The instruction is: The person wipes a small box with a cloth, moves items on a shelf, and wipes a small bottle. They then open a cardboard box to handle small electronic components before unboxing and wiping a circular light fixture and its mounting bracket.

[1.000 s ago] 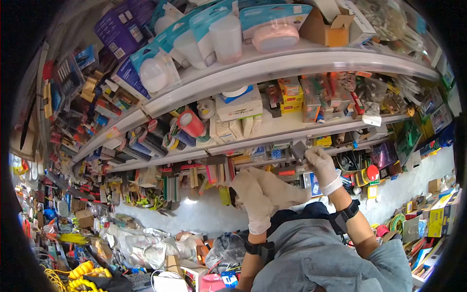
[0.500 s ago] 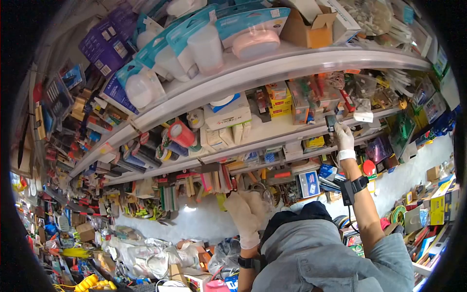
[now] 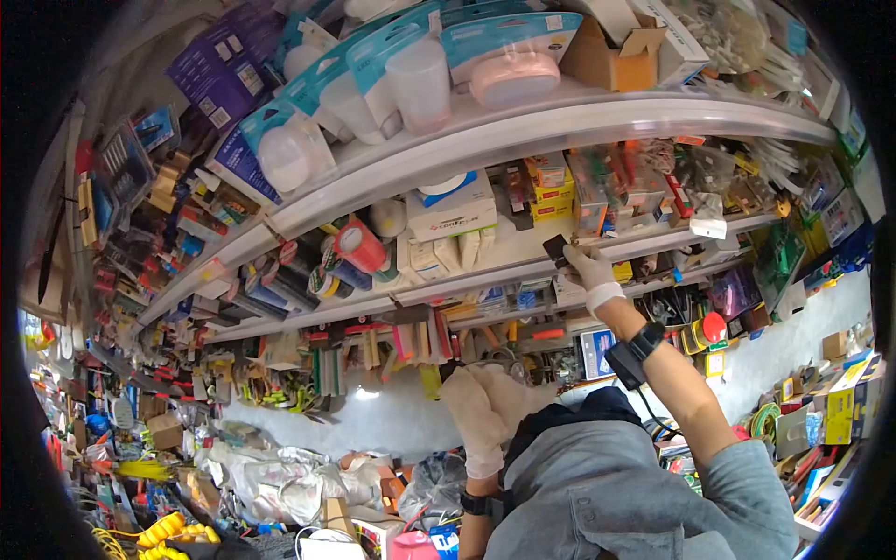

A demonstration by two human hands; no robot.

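Observation:
My right hand (image 3: 590, 271), in a whitish glove, pinches a small dark flat item (image 3: 556, 249) at the front edge of the middle shelf (image 3: 523, 245). The item lies to the right of a white box (image 3: 453, 210) and below some yellow boxes (image 3: 553, 201). My left hand (image 3: 474, 420), gloved too, hangs low near my body, below the hanging packets of the lower shelf. Its fingers blend with a pale shape beside it, so its grip cannot be made out.
The upper shelf holds blue-backed packages (image 3: 417, 84) and an open cardboard box (image 3: 623, 58). Tape rolls (image 3: 359, 245) stand on the middle shelf. Plastic bags (image 3: 271, 476) lie at the lower left, a yellow coiled cord (image 3: 166, 532) beyond them.
My right hand has moved left along the shelf with the small dark item. My left hand stays low, nearly unmoved. The view has shifted slightly.

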